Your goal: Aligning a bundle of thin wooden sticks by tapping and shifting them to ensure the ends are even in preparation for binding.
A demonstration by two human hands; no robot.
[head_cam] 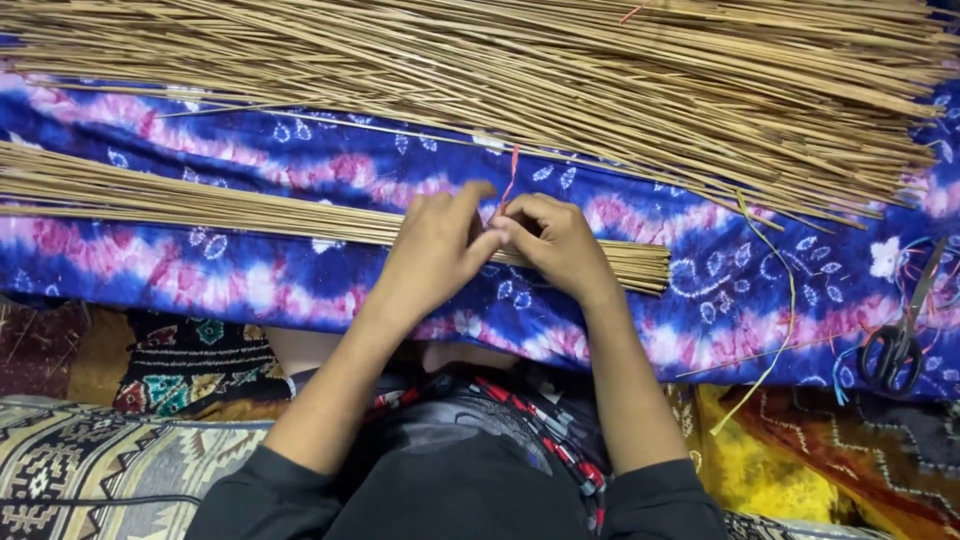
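Blue-pink cloth [250,280]: left hand [435,250], right hand [560,245] pinch red thread [511,175] over stick bundle [200,205]; scissors [895,345] near right edge.

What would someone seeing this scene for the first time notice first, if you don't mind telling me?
Most striking is the big heap of thin tan sticks spread across the top, over a blue, pink and white tie-dye cloth. At the centre, the left hand and right hand meet over a smaller stick bundle, pinching a red string. Black-handled scissors lie at the right edge.
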